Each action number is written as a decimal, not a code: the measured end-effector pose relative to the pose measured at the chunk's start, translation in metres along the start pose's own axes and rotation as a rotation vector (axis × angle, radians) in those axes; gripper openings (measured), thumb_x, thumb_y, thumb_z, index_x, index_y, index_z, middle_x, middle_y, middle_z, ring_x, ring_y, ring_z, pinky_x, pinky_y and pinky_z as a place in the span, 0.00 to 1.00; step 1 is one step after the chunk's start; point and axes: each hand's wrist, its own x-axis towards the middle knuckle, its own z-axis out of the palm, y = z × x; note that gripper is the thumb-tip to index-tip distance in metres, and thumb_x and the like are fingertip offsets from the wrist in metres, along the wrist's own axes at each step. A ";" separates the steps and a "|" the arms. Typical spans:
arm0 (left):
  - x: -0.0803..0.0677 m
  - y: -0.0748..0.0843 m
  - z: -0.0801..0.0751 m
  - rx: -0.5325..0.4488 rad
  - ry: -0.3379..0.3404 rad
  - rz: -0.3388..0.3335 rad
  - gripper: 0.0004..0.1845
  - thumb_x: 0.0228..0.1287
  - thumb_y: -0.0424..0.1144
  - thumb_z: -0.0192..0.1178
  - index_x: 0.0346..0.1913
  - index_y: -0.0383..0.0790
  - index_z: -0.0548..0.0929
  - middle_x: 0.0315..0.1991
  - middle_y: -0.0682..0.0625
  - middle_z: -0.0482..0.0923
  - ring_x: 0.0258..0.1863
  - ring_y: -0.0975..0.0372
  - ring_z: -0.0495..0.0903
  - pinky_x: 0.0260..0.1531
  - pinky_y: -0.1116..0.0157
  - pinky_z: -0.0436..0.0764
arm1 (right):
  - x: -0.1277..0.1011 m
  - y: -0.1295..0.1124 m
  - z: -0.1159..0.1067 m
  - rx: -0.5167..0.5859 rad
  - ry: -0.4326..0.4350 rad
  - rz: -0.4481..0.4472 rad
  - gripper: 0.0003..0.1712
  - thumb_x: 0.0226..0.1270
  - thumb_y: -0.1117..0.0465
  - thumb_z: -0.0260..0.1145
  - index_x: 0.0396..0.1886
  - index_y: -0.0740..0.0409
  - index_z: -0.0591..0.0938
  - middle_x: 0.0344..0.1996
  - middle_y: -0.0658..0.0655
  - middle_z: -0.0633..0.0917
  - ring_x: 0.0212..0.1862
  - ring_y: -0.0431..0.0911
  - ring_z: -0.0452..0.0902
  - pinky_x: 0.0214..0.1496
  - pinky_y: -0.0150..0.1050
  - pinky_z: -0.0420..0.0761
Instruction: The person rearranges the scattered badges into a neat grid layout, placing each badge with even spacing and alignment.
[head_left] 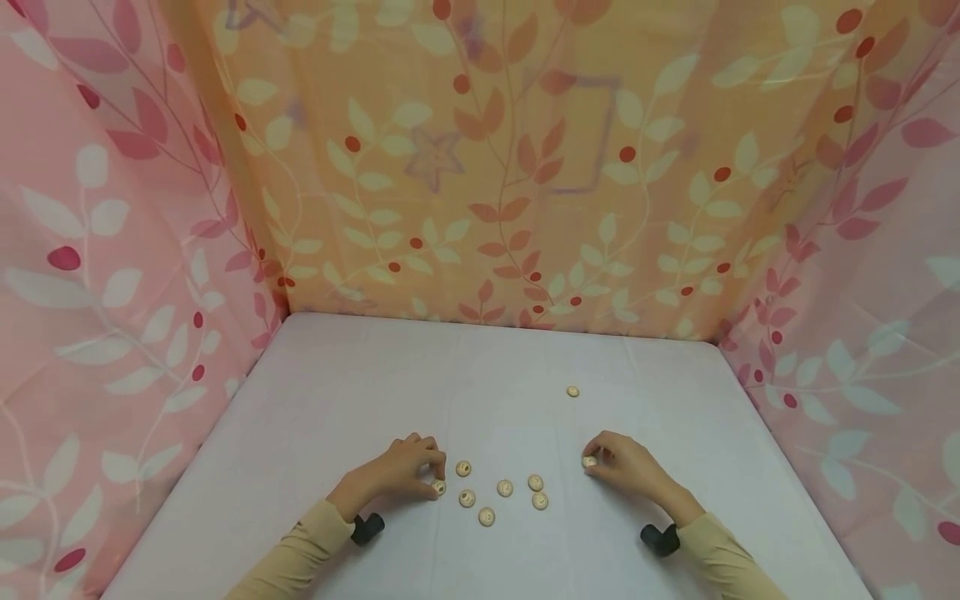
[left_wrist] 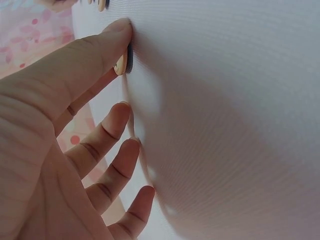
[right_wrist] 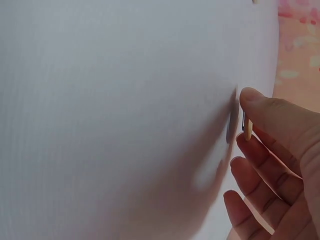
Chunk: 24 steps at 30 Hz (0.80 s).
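Note:
Several small round beige discs (head_left: 505,487) lie in a loose group on the white table (head_left: 375,392), near its front edge between my hands. One more disc (head_left: 573,391) lies alone farther back. My left hand (head_left: 437,481) pinches a disc (head_left: 438,487) at the group's left end, thumb and forefinger on its rim. In the left wrist view that disc (left_wrist: 120,65) sits on the table under the thumb of my left hand (left_wrist: 120,52). My right hand (head_left: 589,463) pinches another disc (head_left: 590,460) right of the group. The right wrist view shows this disc (right_wrist: 248,131) edge-on between the thumb and forefinger of my right hand (right_wrist: 247,120).
Pink and orange curtains with a leaf print (head_left: 510,167) close off the table at the back and on both sides. A black camera is strapped on each wrist (head_left: 367,527) (head_left: 660,539). Beige sleeves cover both forearms.

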 end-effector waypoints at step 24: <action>0.000 -0.003 0.003 0.011 0.004 -0.003 0.10 0.46 0.49 0.70 0.29 0.57 0.77 0.37 0.62 0.71 0.39 0.65 0.64 0.42 0.57 0.64 | 0.011 0.042 -0.010 -0.053 0.130 0.067 0.10 0.52 0.58 0.72 0.35 0.51 0.83 0.31 0.46 0.81 0.36 0.41 0.75 0.38 0.39 0.74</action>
